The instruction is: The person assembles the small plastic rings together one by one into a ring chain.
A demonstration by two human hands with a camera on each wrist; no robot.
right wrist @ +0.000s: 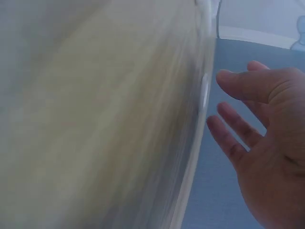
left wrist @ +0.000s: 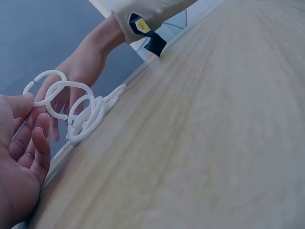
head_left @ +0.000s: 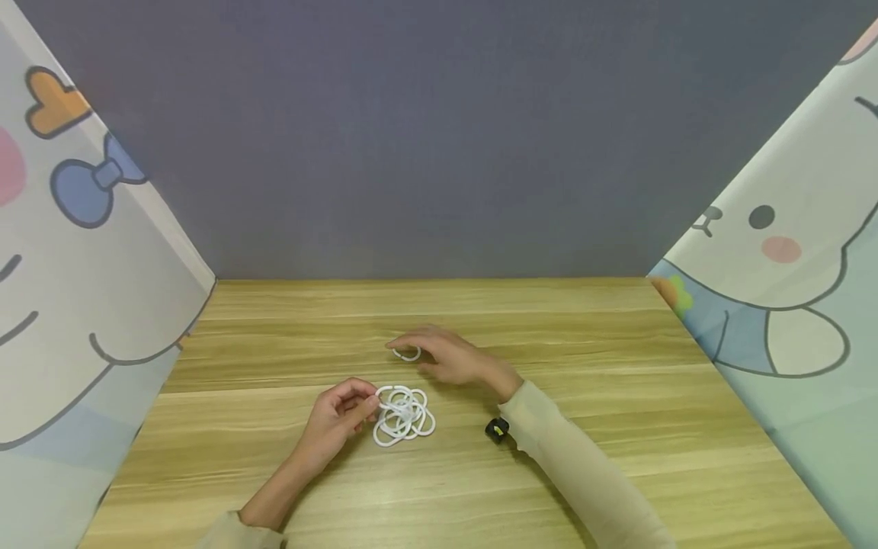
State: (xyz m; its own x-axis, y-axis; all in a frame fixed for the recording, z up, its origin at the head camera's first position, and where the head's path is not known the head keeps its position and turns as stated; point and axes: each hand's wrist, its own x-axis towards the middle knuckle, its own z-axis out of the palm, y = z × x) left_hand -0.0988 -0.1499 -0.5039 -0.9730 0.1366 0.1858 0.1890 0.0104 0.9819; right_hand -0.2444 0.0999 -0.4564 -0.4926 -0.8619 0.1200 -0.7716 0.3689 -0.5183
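My left hand [head_left: 338, 418] pinches one white plastic C-shaped link [left wrist: 58, 85] between thumb and index finger. That link stands tilted up at the side of a tangled pile of white links [head_left: 406, 414] on the wooden table. Farther back, my right hand [head_left: 447, 357] hovers with fingers spread loosely, palm down. A single white link [head_left: 409, 359] lies on the table beneath its fingertips, apart from the pile. Nothing shows between the right fingers [right wrist: 245, 86] in the right wrist view, where the lone link is only a blurred white edge.
A black strap piece with a yellow mark [head_left: 497, 430] sits by the right sleeve [head_left: 569, 457]. A dark grey panel [head_left: 432, 152] rises behind the table [head_left: 583, 335]. Cartoon-printed panels [head_left: 775, 282] flank both sides.
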